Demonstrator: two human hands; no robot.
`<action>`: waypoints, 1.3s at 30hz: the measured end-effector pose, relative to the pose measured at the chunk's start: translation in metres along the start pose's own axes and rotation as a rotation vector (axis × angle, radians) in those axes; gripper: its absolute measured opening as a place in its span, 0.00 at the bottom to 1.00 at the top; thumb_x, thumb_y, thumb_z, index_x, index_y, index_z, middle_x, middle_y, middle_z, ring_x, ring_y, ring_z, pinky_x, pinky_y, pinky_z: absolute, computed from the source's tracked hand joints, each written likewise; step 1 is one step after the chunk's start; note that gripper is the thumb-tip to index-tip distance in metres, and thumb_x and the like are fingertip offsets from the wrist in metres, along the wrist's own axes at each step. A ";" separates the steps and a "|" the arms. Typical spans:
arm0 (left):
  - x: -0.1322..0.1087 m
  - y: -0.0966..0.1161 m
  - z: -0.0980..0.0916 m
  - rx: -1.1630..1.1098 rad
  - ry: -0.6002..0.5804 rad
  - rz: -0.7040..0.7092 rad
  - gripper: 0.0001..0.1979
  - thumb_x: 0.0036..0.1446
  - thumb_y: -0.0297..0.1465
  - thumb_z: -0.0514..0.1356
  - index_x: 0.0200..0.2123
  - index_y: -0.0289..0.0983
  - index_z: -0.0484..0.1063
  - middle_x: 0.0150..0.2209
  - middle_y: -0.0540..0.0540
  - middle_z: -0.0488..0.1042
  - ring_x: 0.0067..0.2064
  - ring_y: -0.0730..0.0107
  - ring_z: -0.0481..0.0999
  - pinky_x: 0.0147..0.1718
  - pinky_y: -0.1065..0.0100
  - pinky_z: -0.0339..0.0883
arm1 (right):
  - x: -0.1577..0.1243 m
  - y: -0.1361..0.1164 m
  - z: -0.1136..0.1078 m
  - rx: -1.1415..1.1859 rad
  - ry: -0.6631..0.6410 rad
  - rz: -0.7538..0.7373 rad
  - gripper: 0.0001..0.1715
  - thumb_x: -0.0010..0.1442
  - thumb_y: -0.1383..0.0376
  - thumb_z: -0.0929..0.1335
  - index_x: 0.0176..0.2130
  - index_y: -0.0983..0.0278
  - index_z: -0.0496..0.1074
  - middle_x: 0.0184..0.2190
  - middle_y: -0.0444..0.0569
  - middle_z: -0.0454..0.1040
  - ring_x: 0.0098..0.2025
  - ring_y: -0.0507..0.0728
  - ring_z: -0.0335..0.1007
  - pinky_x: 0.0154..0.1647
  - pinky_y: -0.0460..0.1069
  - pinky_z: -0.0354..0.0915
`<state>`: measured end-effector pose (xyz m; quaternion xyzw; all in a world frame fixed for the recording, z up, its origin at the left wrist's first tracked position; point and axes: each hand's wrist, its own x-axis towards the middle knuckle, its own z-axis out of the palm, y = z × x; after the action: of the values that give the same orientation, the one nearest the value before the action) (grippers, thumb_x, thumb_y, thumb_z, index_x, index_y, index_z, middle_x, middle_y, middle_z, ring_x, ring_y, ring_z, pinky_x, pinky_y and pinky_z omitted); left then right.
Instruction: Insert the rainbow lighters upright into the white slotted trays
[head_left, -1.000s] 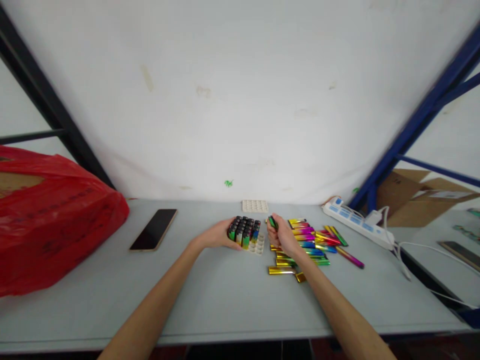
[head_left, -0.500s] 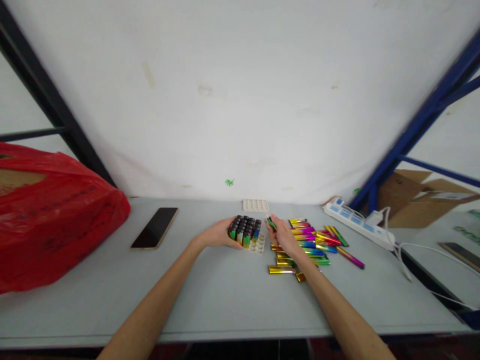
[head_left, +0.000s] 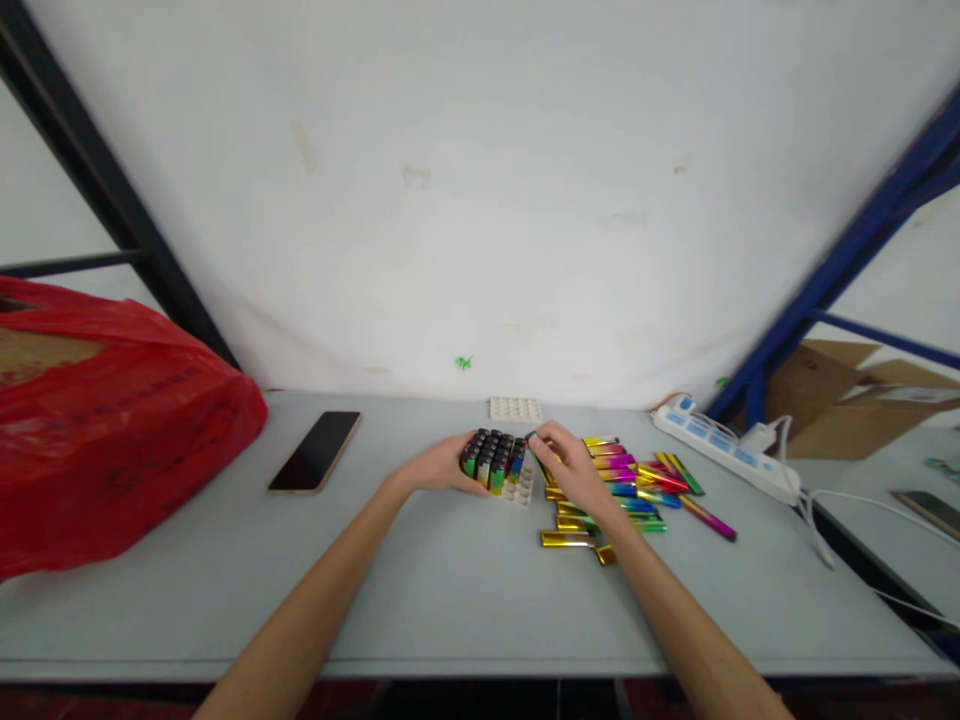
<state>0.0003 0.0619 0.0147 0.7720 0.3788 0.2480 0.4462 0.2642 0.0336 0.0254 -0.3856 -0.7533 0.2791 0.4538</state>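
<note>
Upright lighters (head_left: 493, 462) with black tops and shiny coloured bodies stand packed in a white tray (head_left: 520, 492) with round-edged holes. My left hand (head_left: 442, 466) is wrapped round the left side of this block. At the tray's back right corner, my right hand (head_left: 571, 468) pinches one more lighter (head_left: 533, 438) by its dark top; most of its body is hidden by the fingers. Bare tray holes show along the front right. A loose heap of metallic lighters (head_left: 619, 462) lies just right of my right hand, partly covered by the forearm.
Against the wall rests a second white tray (head_left: 515, 409). A phone (head_left: 316, 452) lies to the left, beside a bulky red plastic bag (head_left: 150, 430). On the right are a white power strip (head_left: 724, 450) with cables and an open cardboard box (head_left: 832, 400).
My right hand has brought its lighter a little left and down against the back right of the tray, turning it upright. My left hand keeps its hold. The whole view has shifted slightly.
</note>
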 end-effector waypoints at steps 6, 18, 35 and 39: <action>0.000 -0.001 0.000 0.031 0.015 -0.004 0.43 0.38 0.39 0.80 0.58 0.38 0.73 0.56 0.44 0.81 0.58 0.48 0.77 0.59 0.57 0.70 | -0.002 -0.001 0.003 -0.030 -0.073 -0.028 0.20 0.71 0.49 0.65 0.39 0.62 0.73 0.29 0.45 0.72 0.32 0.55 0.69 0.36 0.49 0.65; -0.001 0.002 -0.001 0.035 0.018 0.010 0.42 0.39 0.39 0.79 0.58 0.37 0.72 0.56 0.44 0.80 0.57 0.48 0.77 0.56 0.58 0.72 | -0.007 0.001 0.008 -0.188 -0.194 -0.100 0.09 0.67 0.62 0.68 0.47 0.60 0.69 0.27 0.40 0.73 0.30 0.54 0.72 0.37 0.49 0.65; -0.001 0.000 0.000 0.027 0.019 -0.014 0.42 0.38 0.36 0.79 0.59 0.37 0.72 0.57 0.44 0.80 0.58 0.49 0.77 0.57 0.57 0.71 | -0.002 0.002 -0.003 -0.256 -0.106 -0.076 0.11 0.72 0.57 0.65 0.43 0.61 0.72 0.27 0.42 0.74 0.30 0.54 0.71 0.36 0.49 0.66; -0.001 -0.001 -0.001 0.014 0.011 0.004 0.43 0.39 0.37 0.80 0.60 0.37 0.72 0.58 0.42 0.80 0.59 0.48 0.77 0.60 0.55 0.69 | 0.001 0.025 -0.017 -0.525 0.043 0.010 0.12 0.72 0.63 0.62 0.46 0.63 0.73 0.38 0.53 0.78 0.43 0.60 0.75 0.49 0.53 0.68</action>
<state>-0.0009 0.0621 0.0137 0.7744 0.3817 0.2503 0.4381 0.2873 0.0495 0.0145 -0.4997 -0.7882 0.0681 0.3527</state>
